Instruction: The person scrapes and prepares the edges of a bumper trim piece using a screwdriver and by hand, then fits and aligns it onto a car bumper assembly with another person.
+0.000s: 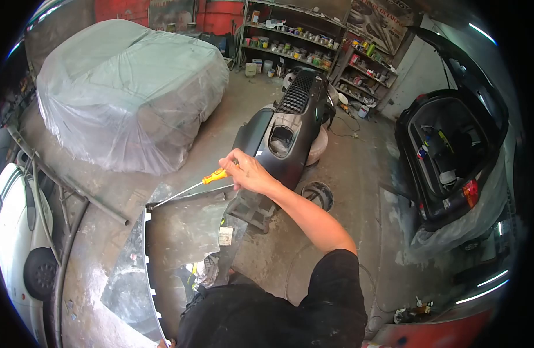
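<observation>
My right hand (pixel 248 171) is closed around the yellow handle of a screwdriver (pixel 215 176). Its long metal shaft slants down to the left, and the tip meets the far left corner of a thin-edged car body part (pixel 146 249). Pale tabs run along that part's curved left edge. Only a sliver of my left hand (pixel 164 344) shows at the bottom of the view, beside the near end of the same edge; its fingers are mostly hidden. A grey sheet (pixel 186 226) lies within the part's outline.
A dark car bumper (pixel 290 124) stands ahead, with a black bucket (pixel 317 196) beside it. At left are a plastic-covered car (pixel 133 98), a metal pipe (pixel 104 210) and a white car (pixel 11 232). A car with a raised tailgate (pixel 453 156) stands right. Shelves (pixel 290 37) hold cans.
</observation>
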